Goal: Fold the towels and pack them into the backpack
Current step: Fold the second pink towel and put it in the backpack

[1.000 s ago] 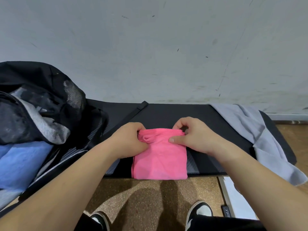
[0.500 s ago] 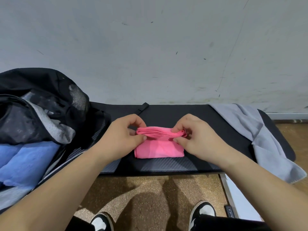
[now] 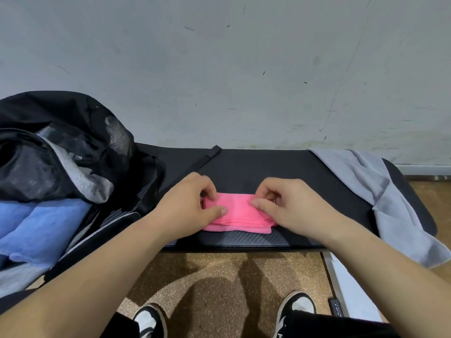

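Observation:
A pink towel [image 3: 238, 213] lies folded into a small flat stack near the front edge of the black table [image 3: 280, 167]. My left hand [image 3: 188, 203] grips its left end, thumb on top and fingers curled behind. My right hand [image 3: 290, 206] pinches its right end the same way. An open black backpack [image 3: 73, 142] stands at the left, with a folded blue towel [image 3: 41, 228] and a grey towel [image 3: 80, 176] inside it. Another grey towel [image 3: 380, 191] lies unfolded over the table's right end.
A pale wall rises right behind the table. Below the front edge is brown speckled floor [image 3: 214, 276] with my two black-and-white shoes [image 3: 150, 320]. A white panel [image 3: 341, 284] lies on the floor at the right.
The pink towel's far half has been brought forward over the near half, so the stack is now shorter and thicker. Both hands moved with it and keep hold of its ends.

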